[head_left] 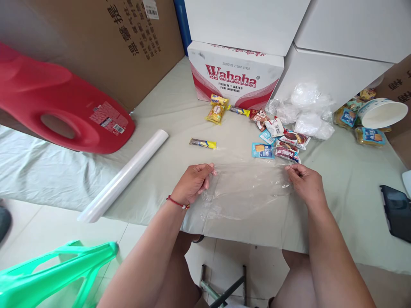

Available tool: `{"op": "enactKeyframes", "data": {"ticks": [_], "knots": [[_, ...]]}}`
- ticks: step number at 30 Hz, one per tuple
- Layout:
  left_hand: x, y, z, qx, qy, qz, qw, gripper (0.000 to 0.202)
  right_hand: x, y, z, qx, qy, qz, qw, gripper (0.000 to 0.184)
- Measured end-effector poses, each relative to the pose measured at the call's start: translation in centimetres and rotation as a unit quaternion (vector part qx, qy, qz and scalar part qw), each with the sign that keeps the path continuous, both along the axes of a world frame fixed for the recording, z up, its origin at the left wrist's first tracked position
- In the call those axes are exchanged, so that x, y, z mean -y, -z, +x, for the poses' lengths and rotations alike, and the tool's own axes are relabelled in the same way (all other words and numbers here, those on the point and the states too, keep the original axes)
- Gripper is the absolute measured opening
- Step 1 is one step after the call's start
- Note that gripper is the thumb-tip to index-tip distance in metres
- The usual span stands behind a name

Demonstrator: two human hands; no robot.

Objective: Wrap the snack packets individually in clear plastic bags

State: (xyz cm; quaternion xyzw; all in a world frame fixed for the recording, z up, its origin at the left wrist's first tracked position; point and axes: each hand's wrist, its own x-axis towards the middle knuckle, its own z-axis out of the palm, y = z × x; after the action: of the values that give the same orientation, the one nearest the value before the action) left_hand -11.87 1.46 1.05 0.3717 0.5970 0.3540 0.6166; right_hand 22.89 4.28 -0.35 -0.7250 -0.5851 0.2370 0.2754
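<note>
A clear plastic bag (250,184) is stretched flat between my two hands over the front of the table. My left hand (194,179), with a red cord at the wrist, pinches its left upper corner. On the other side my right hand (305,182) grips the right upper corner between thumb and fingers. Just beyond the bag lie a yellow snack bar (203,143) and a blue snack packet (262,150). Dark red and white snack packs (287,149) sit close past my right hand.
A roll of clear plastic (125,175) lies at the left, near a large red jug (64,102). Behind stand a Wahaba carton (237,77) and crumpled clear bags (308,107). A paper bowl (382,113) and a black phone-like object (398,211) are at right; a green stool (64,273) stands below.
</note>
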Motion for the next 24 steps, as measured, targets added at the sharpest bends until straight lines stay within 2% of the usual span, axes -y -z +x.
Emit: {"op": "enactKeyframes", "data": {"ticks": [4,9,11,13,15,17,18,20,22,24], "knots": [[0.1,-0.1,0.0,-0.027,0.023,-0.015,0.999,0.046,0.0,-0.1,0.3,0.003,0.016,0.001,1.000,0.043],[-0.1,0.8,0.0,-0.114,-0.044,0.046,0.991,0.032,0.0,0.0,-0.1,-0.001,0.002,0.009,1.000,0.043],[-0.7,1.3,-0.4,-0.136,-0.100,0.067,0.983,0.024,0.1,0.2,-0.5,-0.002,-0.008,0.006,1.000,0.043],[-1.4,1.4,-1.1,-0.157,-0.199,0.093,0.963,0.022,0.3,0.2,-0.9,0.003,-0.015,0.004,1.000,0.042],[-2.1,1.1,-1.7,-0.195,-0.302,0.140,0.923,0.020,0.5,0.2,-1.3,0.005,-0.017,0.005,1.000,0.041],[-2.4,0.3,-1.6,-0.252,-0.352,0.211,0.876,0.011,0.8,0.2,-1.8,0.002,-0.019,0.002,1.000,0.040],[-2.3,-0.2,-1.2,-0.293,-0.342,0.260,0.854,0.006,0.9,0.1,-2.1,0.001,-0.021,0.000,1.000,0.040],[-1.8,-0.9,0.5,-0.315,-0.313,0.302,0.844,0.006,1.0,0.1,-2.5,0.004,-0.029,-0.008,1.000,0.039],[-1.1,-0.9,2.8,-0.347,-0.148,0.369,0.850,0.015,1.1,0.2,-2.7,0.010,-0.035,-0.015,0.999,0.039],[-0.7,-0.1,4.9,-0.401,0.019,0.379,0.834,0.020,1.0,0.4,-2.5,0.016,-0.031,-0.024,0.999,0.039]]}}
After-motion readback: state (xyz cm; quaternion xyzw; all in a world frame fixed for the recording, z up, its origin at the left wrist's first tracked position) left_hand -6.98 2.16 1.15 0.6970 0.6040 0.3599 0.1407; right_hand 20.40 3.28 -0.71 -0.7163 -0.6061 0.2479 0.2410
